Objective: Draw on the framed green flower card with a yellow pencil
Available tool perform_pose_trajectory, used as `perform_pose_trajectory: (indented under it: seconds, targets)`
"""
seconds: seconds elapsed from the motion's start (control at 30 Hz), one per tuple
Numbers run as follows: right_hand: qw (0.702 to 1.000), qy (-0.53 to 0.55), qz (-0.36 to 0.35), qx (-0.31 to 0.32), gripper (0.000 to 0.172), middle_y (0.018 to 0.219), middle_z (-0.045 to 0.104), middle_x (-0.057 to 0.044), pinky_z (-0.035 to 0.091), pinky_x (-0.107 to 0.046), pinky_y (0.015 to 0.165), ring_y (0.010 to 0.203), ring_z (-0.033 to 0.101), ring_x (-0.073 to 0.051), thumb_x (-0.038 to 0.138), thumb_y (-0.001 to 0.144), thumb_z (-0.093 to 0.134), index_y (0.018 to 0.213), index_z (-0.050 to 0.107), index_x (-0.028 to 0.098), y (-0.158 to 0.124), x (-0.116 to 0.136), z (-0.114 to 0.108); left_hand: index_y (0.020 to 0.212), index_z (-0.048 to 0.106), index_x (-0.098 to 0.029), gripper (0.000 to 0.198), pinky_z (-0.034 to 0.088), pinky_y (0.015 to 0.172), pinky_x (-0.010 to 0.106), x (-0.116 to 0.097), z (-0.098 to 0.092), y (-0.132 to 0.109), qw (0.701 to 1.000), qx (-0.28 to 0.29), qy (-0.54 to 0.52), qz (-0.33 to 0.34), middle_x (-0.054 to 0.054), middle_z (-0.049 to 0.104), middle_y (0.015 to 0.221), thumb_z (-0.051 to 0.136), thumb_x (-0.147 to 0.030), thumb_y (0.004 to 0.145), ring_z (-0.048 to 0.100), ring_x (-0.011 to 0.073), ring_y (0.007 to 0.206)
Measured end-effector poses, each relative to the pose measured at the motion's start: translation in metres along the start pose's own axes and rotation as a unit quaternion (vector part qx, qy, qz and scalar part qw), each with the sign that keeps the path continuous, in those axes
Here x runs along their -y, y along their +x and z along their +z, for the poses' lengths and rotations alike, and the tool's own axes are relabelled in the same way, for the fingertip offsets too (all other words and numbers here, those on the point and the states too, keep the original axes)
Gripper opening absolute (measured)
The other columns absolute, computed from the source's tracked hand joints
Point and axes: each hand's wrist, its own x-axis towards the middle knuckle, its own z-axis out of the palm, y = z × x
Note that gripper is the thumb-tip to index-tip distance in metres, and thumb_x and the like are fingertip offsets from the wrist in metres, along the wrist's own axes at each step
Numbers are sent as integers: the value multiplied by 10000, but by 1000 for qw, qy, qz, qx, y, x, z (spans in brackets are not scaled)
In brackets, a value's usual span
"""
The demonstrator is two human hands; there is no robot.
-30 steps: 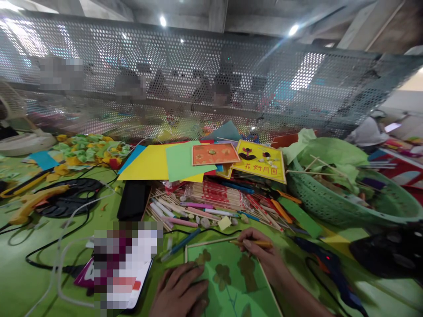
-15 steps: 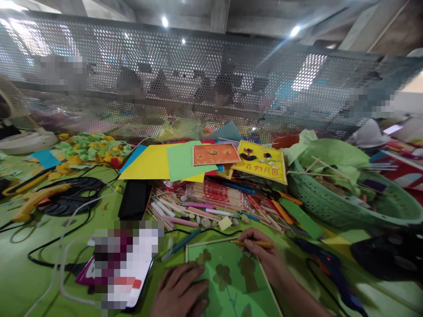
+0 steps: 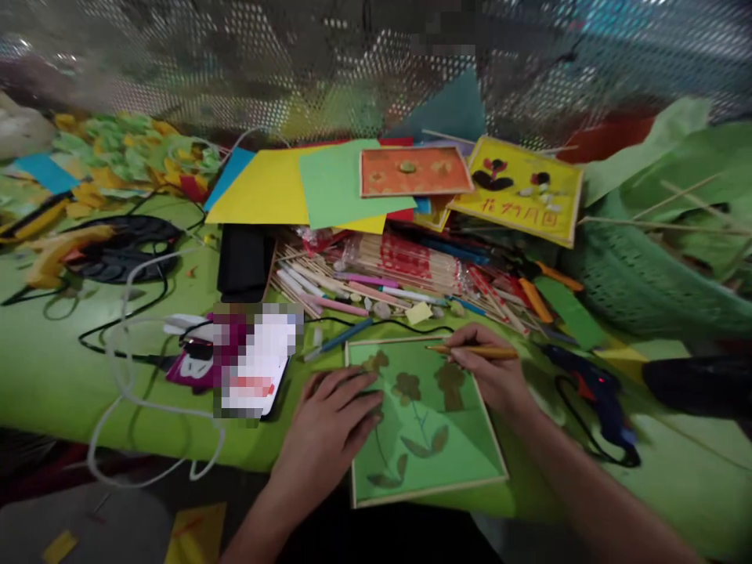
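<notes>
A green card with pressed flowers and leaves, framed by thin wooden sticks [image 3: 432, 439], lies at the table's near edge. My left hand [image 3: 332, 423] rests flat on its left side, fingers spread. My right hand [image 3: 490, 372] is closed on a yellow-orange pencil [image 3: 475, 352] whose tip touches the card's upper edge near a brown flower shape.
A phone [image 3: 255, 368] lies left of the card. Sticks and pens [image 3: 376, 274] are heaped behind it, then coloured paper sheets [image 3: 305, 184] and a yellow picture card [image 3: 520, 192]. A blue glue gun [image 3: 593, 392] and green basket [image 3: 652, 274] sit at right; cables and a yellow glue gun [image 3: 62, 251] at left.
The view has tilted downward, so the whole card and the table's near edge now show. Both hands keep their places on the card, the pencil still in the right hand.
</notes>
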Motion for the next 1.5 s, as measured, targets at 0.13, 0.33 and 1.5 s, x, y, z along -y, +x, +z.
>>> perform_pose_trajectory:
  seconds: [0.13, 0.33, 1.5]
  targets:
    - [999, -33, -3, 13, 166, 752, 619, -3, 422, -291, 594, 654, 546, -158, 349, 825, 762, 866, 662, 223, -3, 1, 0, 1204, 714, -307, 242, 384, 1109, 463, 0, -3, 1, 1000, 7, 0, -5, -8, 698, 1341, 618, -250, 989, 556, 232, 1296]
    - [995, -84, -7, 43, 170, 780, 623, -14, 458, -289, 600, 668, 549, -155, 358, 838, 755, 860, 659, 218, -4, 14, 8, 1196, 713, -306, 227, 371, 1106, 451, -1, -4, 2, 1000, 11, -3, -8, -22, 695, 1347, 609, -262, 999, 550, 226, 1302]
    - [993, -102, -27, 43, 118, 682, 578, 33, 413, -228, 517, 567, 510, -112, 227, 818, 714, 811, 597, 213, -1, 15, 17, 1199, 697, -321, 219, 361, 1102, 442, -2, -4, 2, 1000, 5, -16, -11, -66, 687, 1360, 603, -283, 1004, 558, 220, 1297]
